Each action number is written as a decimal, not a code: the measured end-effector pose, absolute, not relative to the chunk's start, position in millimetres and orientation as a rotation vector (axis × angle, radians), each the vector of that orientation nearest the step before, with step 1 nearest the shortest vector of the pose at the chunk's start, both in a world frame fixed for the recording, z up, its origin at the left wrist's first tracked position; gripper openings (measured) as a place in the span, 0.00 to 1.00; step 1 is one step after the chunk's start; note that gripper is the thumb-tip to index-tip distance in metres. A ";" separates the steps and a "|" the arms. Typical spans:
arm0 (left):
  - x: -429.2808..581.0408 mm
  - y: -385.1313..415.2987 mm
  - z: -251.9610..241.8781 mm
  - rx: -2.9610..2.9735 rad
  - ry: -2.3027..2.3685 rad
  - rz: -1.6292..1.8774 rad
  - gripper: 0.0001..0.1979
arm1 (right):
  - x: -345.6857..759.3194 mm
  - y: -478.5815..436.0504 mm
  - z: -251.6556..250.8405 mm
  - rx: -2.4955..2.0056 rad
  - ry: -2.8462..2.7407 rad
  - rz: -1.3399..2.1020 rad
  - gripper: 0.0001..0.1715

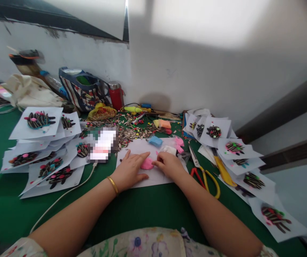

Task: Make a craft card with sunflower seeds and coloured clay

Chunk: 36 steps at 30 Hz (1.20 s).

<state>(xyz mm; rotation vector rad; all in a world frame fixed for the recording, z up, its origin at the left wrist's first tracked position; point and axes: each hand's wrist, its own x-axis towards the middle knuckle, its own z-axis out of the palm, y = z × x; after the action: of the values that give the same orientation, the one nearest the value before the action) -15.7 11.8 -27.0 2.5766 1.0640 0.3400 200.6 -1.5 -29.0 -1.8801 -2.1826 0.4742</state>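
Observation:
A flattened piece of pink modelling clay [147, 163] lies on a white sheet of paper [153, 181] in front of me. My left hand [132, 167] rests on the paper at the clay's left, its fingers spread. At the clay's right edge, my right hand [169, 165] is closed, thumb and fingertips pinched together; what sits between them is too small to tell. Blue clay [155, 141] and more pink clay [179, 142] lie along the far edge of the paper, with a whitish lump [169, 150] behind my right hand.
Scissors [201, 171] and a yellow cutter [224, 169] lie to the right. Papers with seed figures are stacked at left [35, 132] and right [239, 150]. A phone [102, 144] with a cable, loose sunflower seeds [126, 126], a red flask [116, 96] and a bag [82, 87] stand behind.

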 end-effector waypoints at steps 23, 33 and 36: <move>-15.0 11.1 -26.4 2.571 1.083 0.335 0.40 | 198.1 -4.8 -29.9 -1.743 -2.259 0.358 0.19; -19.9 15.2 -24.9 2.546 1.094 0.311 0.42 | 225.7 -15.5 -12.4 -1.187 -2.744 0.290 0.21; -21.3 16.0 -24.1 2.544 1.090 0.309 0.43 | 221.1 -16.6 -11.4 -1.181 -2.769 0.309 0.22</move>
<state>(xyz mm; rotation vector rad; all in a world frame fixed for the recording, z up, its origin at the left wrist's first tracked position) -21.3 16.0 -24.1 2.5435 1.0901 0.3094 221.1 -16.6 -11.4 -1.1809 -2.7690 0.3089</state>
